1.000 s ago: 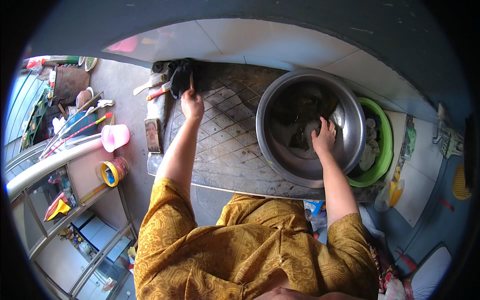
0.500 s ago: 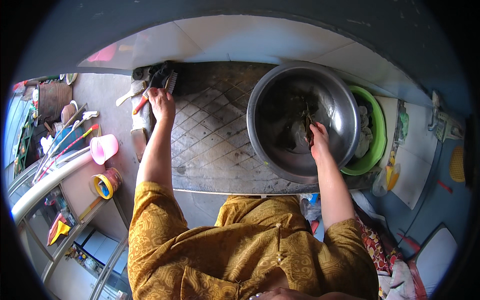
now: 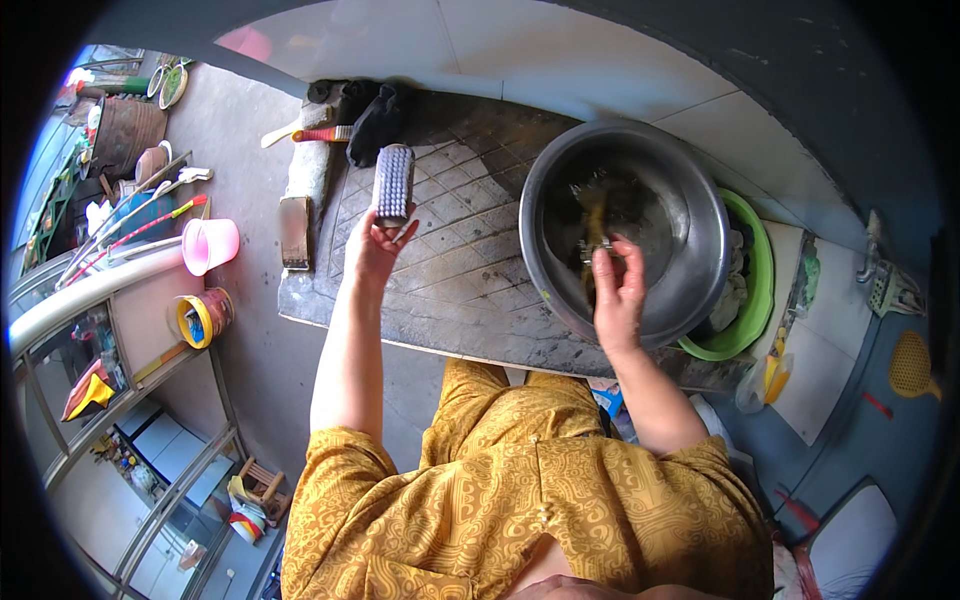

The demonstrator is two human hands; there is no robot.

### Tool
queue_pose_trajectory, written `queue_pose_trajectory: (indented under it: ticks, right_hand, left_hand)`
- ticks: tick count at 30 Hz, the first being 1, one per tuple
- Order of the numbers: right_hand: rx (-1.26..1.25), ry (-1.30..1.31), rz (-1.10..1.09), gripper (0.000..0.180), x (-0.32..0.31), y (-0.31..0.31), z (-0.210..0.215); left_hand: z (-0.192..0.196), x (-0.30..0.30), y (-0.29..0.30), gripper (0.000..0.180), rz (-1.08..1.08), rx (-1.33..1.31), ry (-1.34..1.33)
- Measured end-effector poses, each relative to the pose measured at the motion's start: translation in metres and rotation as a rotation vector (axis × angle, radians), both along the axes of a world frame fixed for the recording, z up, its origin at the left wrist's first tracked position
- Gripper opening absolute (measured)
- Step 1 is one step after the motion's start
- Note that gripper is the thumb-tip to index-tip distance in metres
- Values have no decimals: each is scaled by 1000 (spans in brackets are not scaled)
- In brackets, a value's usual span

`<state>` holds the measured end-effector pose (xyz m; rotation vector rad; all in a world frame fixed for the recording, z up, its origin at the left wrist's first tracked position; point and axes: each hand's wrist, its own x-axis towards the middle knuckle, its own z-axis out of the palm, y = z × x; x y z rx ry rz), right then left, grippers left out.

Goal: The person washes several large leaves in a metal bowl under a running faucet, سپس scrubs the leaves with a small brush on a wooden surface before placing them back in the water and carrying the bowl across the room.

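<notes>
A scored surface (image 3: pixel 450 235) carries a metal basin (image 3: pixel 695 255) beside 1 green tub (image 3: pixel 763 270); the left hand (image 3: pixel 374 252) and right hand (image 3: pixel 621 300) grip, respectively, a brush (image 3: pixel 394 183) above the surface and a blurred, brownish item (image 3: pixel 596 222) over the basin.

likely a home's washing area — wall tap (image 3: pixel 873 257), metal basin (image 3: pixel 533 215), grooved slab (image 3: pixel 450 262), tiles (image 3: pixel 560 50)

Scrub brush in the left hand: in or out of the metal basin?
Out: the left hand holds the scrub brush over the slab, left of the metal basin.
</notes>
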<state>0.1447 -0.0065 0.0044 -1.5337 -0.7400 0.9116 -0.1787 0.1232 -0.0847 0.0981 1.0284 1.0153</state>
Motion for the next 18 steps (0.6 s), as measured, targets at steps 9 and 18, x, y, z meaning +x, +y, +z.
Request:
queue_pose_trajectory:
  ticks: [9, 18]
  right_hand:
    - [105, -471, 286, 14, -153, 26, -90]
    - [-196, -3, 241, 99, -161, 24, -61]
  left_hand:
    - [-16, -20, -65, 38, 85, -91, -99]
    - [24, 36, -102, 27, -320, 161, 291]
